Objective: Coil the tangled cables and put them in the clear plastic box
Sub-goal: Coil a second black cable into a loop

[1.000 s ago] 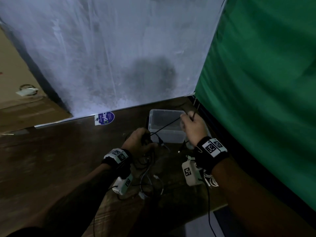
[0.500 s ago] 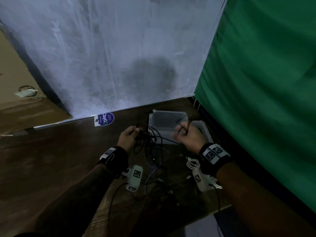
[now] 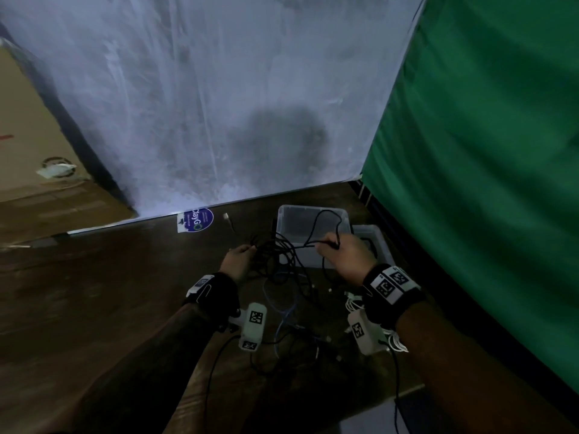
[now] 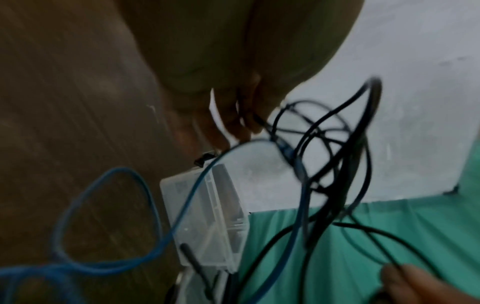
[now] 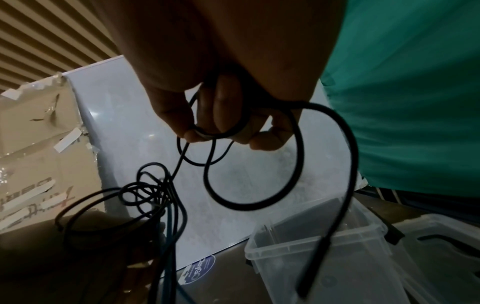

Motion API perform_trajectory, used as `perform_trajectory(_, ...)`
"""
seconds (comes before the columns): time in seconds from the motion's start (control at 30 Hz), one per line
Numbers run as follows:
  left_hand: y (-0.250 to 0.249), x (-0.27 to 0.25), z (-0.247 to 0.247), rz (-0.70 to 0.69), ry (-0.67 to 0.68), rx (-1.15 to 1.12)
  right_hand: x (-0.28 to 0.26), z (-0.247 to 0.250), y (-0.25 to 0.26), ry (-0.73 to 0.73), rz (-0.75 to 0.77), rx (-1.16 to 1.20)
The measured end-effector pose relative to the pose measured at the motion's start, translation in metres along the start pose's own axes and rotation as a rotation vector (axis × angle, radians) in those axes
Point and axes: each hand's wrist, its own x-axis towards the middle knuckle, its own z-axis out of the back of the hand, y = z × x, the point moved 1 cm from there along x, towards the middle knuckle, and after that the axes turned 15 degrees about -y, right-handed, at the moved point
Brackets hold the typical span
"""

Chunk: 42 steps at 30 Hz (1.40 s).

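A tangle of black cables [image 3: 279,249] hangs between my two hands above the dark wooden table. My left hand [image 3: 239,256] pinches the knotted bundle [image 4: 324,144] at its left side. My right hand [image 3: 340,250] grips a thick black cable [image 5: 259,193], looped once below the fingers [image 5: 223,115], its free end dangling over the clear plastic box [image 5: 324,253]. That box [image 3: 313,227] stands open just behind the hands, near the table's back right corner. A blue cable [image 4: 103,226] trails from the bundle down to the table [image 3: 285,311].
The box's lid [image 3: 372,242] lies right of the box. More loose cables, some white [image 3: 354,305], lie on the table between my forearms. A green curtain [image 3: 485,151] hangs close on the right, a white sheet [image 3: 219,104] behind. A round blue sticker [image 3: 197,219] is on the table's back edge.
Both hands have lifted the tangle and moved apart. The right hand has drawn a loop of black cable up over the box, and the left hand has shifted left and up with the bundle.
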Motion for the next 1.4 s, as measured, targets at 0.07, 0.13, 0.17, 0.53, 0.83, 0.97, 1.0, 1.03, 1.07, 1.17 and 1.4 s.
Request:
perform_trajectory(0.07, -0.002, -0.002, -0.002, 0.029, 0.068, -0.04, -0.002, -0.002, 0.006, 0.014, 0.009, 0.004)
perform_trajectory(0.13, -0.004, -0.008, -0.004, 0.049, 0.168, -0.058, -0.004, -0.008, 0.011, 0.067, 0.041, -0.012)
perform_trajectory(0.17, -0.006, -0.015, -0.007, 0.041, 0.238, -0.066, -0.006, -0.012, 0.013, 0.086, 0.062, -0.02)
perform_trajectory(0.53, -0.007, -0.012, 0.003, -0.436, 0.168, 0.499, -0.001, -0.01, 0.012, -0.061, 0.015, 0.077)
perform_trajectory(0.83, 0.002, 0.012, 0.049, -0.5, -0.067, 0.59, -0.006, 0.009, 0.006, -0.255, -0.112, 0.184)
perform_trajectory(0.97, 0.028, 0.03, 0.079, -0.409, -0.169, 0.754, 0.002, 0.029, 0.007, -0.576, -0.171, 0.352)
perform_trajectory(1.0, 0.035, 0.034, 0.087, -0.37, -0.184, 0.802, 0.005, 0.034, 0.006, -0.64, -0.168, 0.419)
perform_trajectory(1.03, 0.041, 0.037, 0.091, -0.332, -0.179, 0.836, 0.009, 0.037, 0.004, -0.673, -0.163, 0.465)
perform_trajectory(1.07, 0.046, 0.039, 0.092, -0.301, -0.165, 0.855, 0.011, 0.038, 0.003, -0.675, -0.169, 0.479)
perform_trajectory(1.17, 0.046, 0.037, 0.082, -0.271, -0.051, 0.867, 0.014, 0.031, 0.001, -0.552, -0.192, 0.517)
perform_trajectory(1.4, -0.011, -0.012, 0.001, -0.72, 0.148, 0.444, 0.003, 0.012, 0.026, -0.199, -0.059, 0.536)
